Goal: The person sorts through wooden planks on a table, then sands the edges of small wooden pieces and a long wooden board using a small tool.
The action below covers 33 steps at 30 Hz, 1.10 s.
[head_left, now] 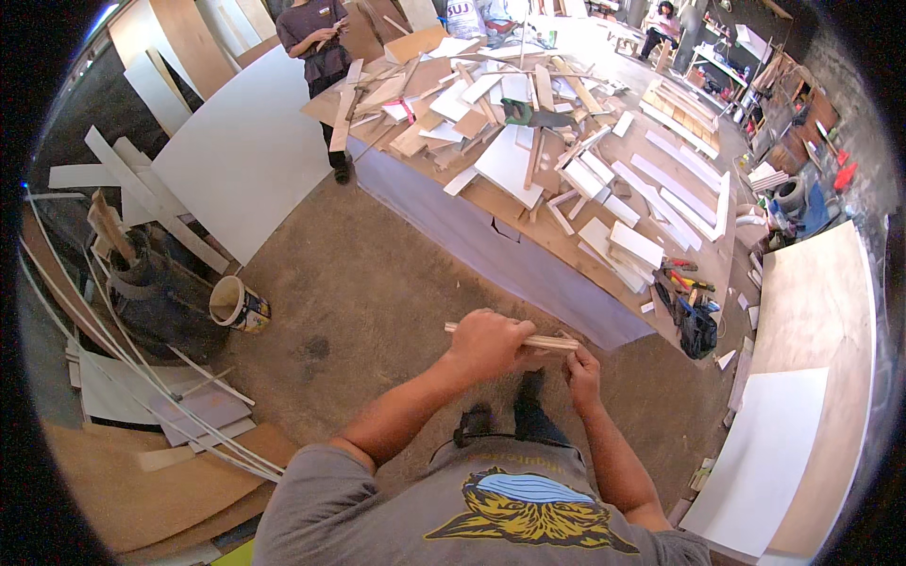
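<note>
A short bundle of narrow pale wooden strips [549, 343] is held out in front of my body, roughly level. My left hand [491, 341] wraps its fingers round it toward the left, with a short end poking out past the knuckles. My right hand [581, 375] grips it at the right end, lower than the left, its fingertips partly hidden. Beyond both hands is the long side of a big work table [510, 264].
The table carries heaped board offcuts [510, 165], tools and a black bag [698, 335]. A person [307, 42] stands at its far left; another [659, 28] is at the back right. A bucket [238, 307], barrel [151, 292] and strips lie left; boards [793, 311] lean right. Concrete floor [330, 283] lies below.
</note>
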{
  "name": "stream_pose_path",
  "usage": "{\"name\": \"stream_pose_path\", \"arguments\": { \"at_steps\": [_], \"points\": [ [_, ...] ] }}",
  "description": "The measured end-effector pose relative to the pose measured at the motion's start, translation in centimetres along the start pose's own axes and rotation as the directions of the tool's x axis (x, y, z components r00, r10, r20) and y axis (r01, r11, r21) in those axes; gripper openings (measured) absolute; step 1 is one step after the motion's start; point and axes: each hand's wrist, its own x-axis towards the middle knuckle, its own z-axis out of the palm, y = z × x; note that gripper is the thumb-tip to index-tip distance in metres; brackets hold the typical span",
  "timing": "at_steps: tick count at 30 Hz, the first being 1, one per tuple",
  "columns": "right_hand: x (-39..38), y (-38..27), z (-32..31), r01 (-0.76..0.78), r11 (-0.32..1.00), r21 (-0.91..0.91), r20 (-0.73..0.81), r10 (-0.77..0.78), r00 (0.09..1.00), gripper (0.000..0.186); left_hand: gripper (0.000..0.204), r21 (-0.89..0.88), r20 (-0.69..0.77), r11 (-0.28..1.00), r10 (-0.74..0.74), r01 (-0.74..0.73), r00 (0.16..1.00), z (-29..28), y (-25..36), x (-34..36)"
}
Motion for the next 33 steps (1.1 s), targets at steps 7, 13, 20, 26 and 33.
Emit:
{"name": "stream_pose_path", "arguments": {
  "at_steps": [7,13,20,26,33],
  "points": [
    [-1.8,0.7,-1.7,-0.06,0.998,-0.013,0.019,0.061,0.998,0.036,0.026,0.011,0.021,0.998,0.06,-0.06,0.998,-0.2,2.3,-0.9],
    [-4.3,0.0,-4.5,-0.061,0.998,-0.018,0.07,0.062,0.996,0.039,0.023,0.041,0.03,0.997,-0.061,0.06,0.998,1.6,6.5,-2.4],
    [-2.6,9.4,-9.4,-0.141,0.988,-0.065,0.164,0.15,0.975,0.037,0.026,-0.017,0.094,0.929,-0.366,0.369,0.926,7.1,11.6,-3.3],
    [-5.3,6.3,-10.3,-0.003,1.0,0.028,0.292,-0.006,0.956,0.036,0.024,-0.105,0.043,0.86,-0.498,0.499,0.866,11.5,16.1,-6.3],
    [-5.7,5.2,-11.1,-0.143,0.988,0.052,0.458,0.104,0.883,0.038,0.022,-0.014,0.123,0.786,-0.612,0.618,0.781,11.7,19.1,-6.9]
  ]
}}
